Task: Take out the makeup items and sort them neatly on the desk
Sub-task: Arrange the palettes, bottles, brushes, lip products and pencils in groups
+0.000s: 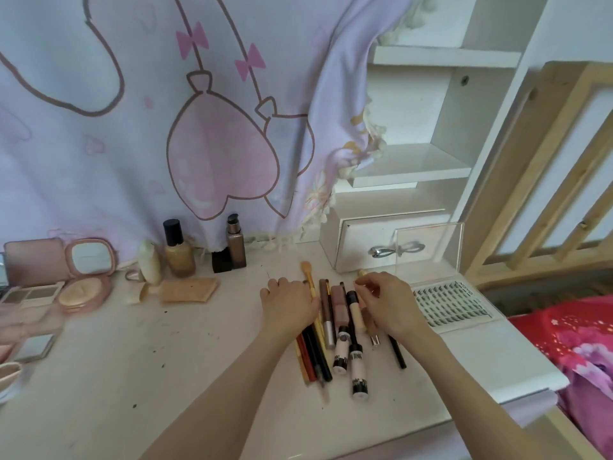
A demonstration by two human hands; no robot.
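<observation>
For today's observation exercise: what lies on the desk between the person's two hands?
In the head view, a row of slim makeup items lies between the left hand and the right hand: a yellow-handled brush, a brown tube, a pink tube and a black-capped concealer.

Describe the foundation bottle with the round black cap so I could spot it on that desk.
Start at the hanging cloth with pink balloons. Below it, bottles stand along the desk's back edge. The foundation bottle is the rounded golden one with a black cylindrical cap, between a squat cream bottle and a square brown pump bottle.

Makeup sticks (335,330) side by side on desk (166,360)
</observation>
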